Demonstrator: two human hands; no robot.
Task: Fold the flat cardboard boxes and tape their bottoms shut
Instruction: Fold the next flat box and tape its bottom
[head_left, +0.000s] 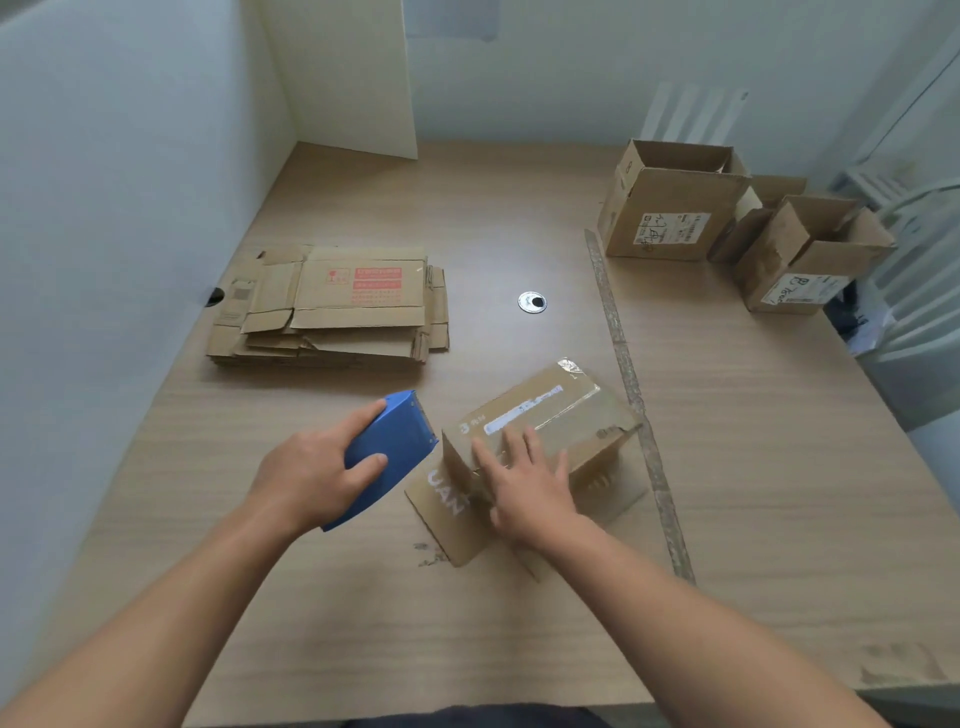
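A small cardboard box (550, 415) stands upside down on the wooden table (753, 467), its closed bottom facing up with clear tape along the seam. Its open flaps splay out on the table below it. My right hand (524, 483) presses flat on the near end of that bottom. My left hand (317, 467) grips a blue tape dispenser (389, 452), whose front edge sits just left of the box's near corner. A stack of flat cardboard boxes (332, 306) lies at the back left.
Folded open boxes stand at the back right: a large one (670, 208) and smaller ones (810, 254). A round cable grommet (532, 302) sits mid-table. A worn tape strip (631, 384) runs along the table to the right of the box. White partition walls enclose the left and back.
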